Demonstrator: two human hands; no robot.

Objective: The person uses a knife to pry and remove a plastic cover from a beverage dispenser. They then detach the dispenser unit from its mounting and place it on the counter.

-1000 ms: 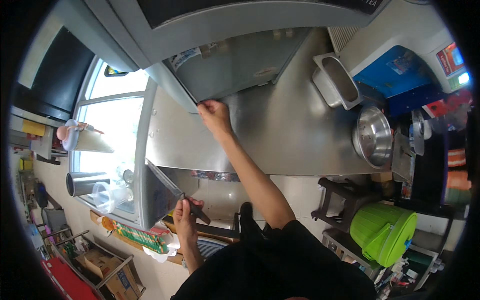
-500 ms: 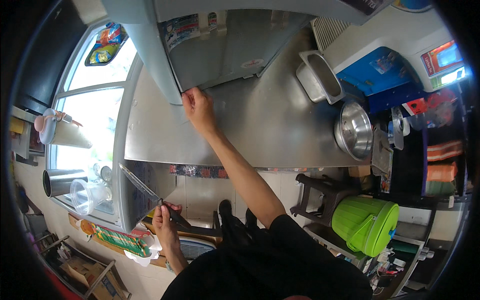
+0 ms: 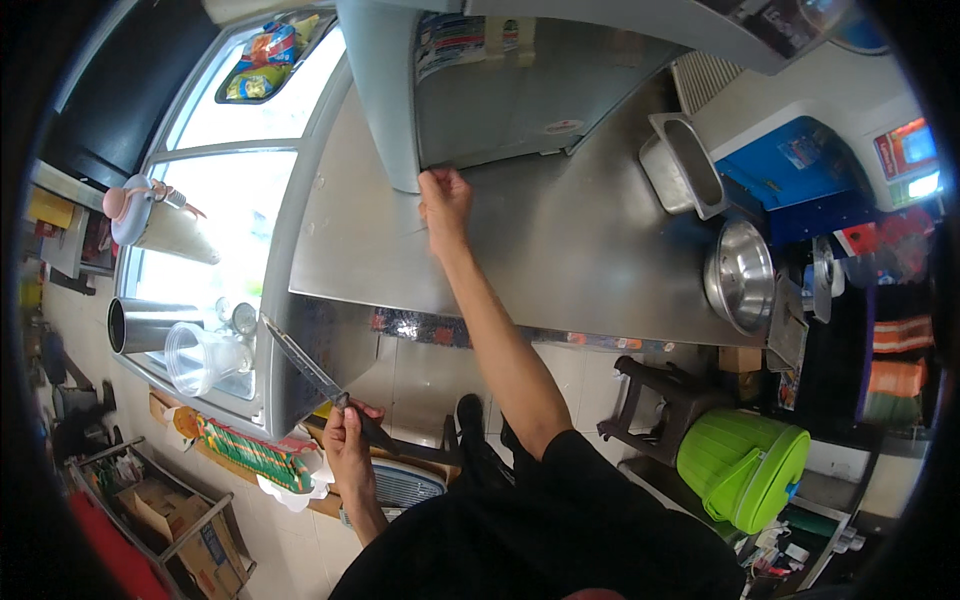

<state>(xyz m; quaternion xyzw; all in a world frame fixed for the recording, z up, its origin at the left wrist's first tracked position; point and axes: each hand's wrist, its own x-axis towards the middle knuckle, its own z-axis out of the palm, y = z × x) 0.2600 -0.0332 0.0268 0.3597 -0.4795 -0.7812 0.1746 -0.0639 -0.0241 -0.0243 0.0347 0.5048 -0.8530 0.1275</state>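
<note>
Sitting on the glass-topped chest: a dark metal cup and, just beside it, a clear plastic cup.
Knife, whereabouts: the knife is held in the air by the chest's near right corner, on the person's side of the steel counter.
Knife, handling: likely light and stiff, its long blade slick and probably sharp; the dark handle looks the one safe place to take hold.
Knife, direction: tip up and left toward the chest, butt down and right toward the body; the long axis runs along that diagonal.
Left hand: thumb and fingers wrap the front of the handle, next to the blade, the butt sticking out beyond them.
Right hand: fingers curl in at the lower corner of the grey appliance; whether they pinch anything, I cannot tell.
Counter's right end: a rectangular pan and a round bowl, well apart from both hands.
Green bucket: lidded, just beside a dark stool.
</note>
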